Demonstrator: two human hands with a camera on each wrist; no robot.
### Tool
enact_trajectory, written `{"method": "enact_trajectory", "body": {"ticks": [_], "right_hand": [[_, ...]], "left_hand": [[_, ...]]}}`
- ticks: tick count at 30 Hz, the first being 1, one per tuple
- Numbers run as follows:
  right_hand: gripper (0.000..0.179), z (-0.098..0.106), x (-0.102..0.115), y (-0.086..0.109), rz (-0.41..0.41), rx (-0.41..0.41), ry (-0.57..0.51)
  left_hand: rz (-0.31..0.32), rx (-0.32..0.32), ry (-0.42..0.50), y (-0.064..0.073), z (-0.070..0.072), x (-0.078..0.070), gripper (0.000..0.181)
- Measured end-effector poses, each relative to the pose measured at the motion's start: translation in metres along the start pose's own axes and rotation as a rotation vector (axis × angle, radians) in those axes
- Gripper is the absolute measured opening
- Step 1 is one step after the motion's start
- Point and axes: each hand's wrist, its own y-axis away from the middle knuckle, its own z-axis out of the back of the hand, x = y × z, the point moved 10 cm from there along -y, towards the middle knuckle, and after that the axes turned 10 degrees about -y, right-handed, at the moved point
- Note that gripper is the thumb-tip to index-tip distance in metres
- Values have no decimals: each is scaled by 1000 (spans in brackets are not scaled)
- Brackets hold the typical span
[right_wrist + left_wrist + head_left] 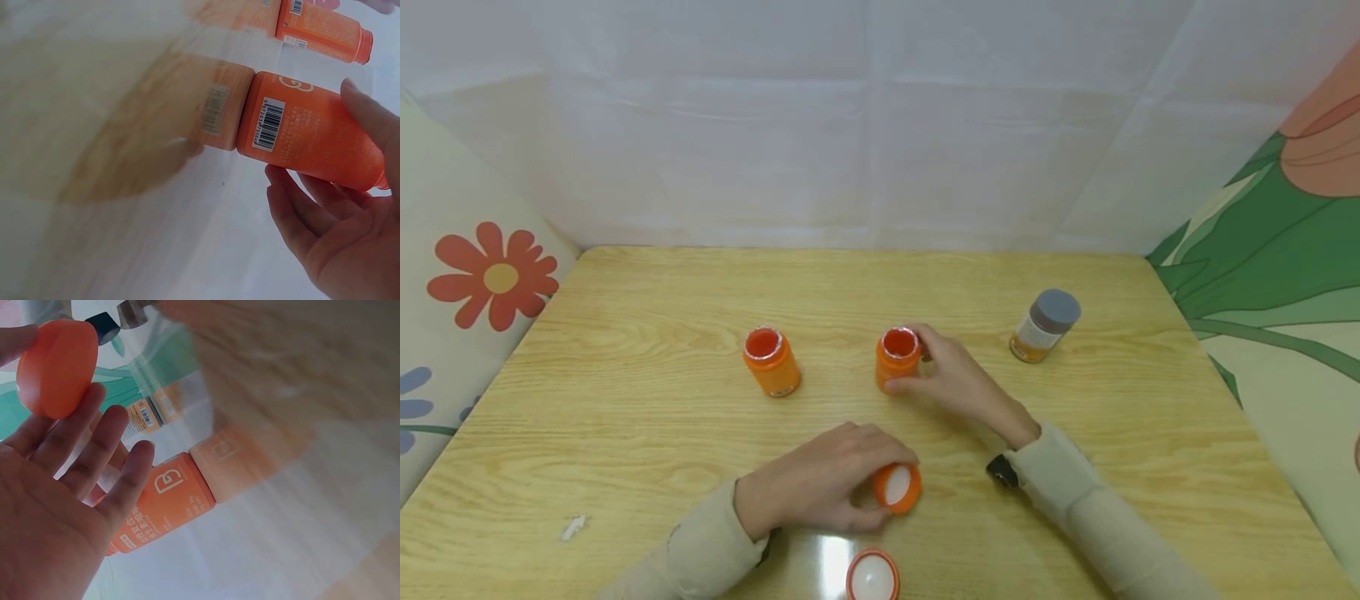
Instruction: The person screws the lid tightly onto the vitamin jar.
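My right hand (pixel 958 379) grips an open orange bottle (pixel 891 372) that stands upright on the table, thumb on its near side and fingers around the far side. Its barcode and white print show in the right wrist view. Closer to me, my left hand (pixel 838 477) pinches an orange screw cap (pixel 912 497) by its edge, between thumb and fingers, with the white liner turned up in the head view. Just below that hand lies a second orange cap (pixel 872 577), white inside facing up. Another uncapped orange bottle (pixel 775 373) stands to the left.
At the back right stands a small jar (pixel 1037 336) with a grey lid, a white label and an orange base. The glossy wood-grain table (pixel 662 308) meets a white cloth backdrop (pixel 760 150) behind and flower-print cloths at both sides.
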Motion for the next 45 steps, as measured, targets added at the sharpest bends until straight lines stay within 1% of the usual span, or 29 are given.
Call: {"method": "enact_trajectory", "body": {"ticks": [6,12,20,27,32,39,45], "right_hand": [[67,1,-1,8,-15,6,-6],[65,4,0,14,11,5,4],[64,4,0,24,29,27,-33],[63,5,1,31,56,26,-10],[66,6,0,34,50,27,-14],[69,7,-1,39,48,23,4],[67,9,0,43,68,15,16]], "left_hand": [[0,-21,3,0,3,0,50],[-11,-55,-3,1,6,1,50],[-20,-148,-4,2,15,1,51],[10,-168,-2,2,19,4,51],[16,-189,-36,3,20,5,54],[10,-254,-42,5,25,7,56],[36,-293,-6,4,30,12,62]]}}
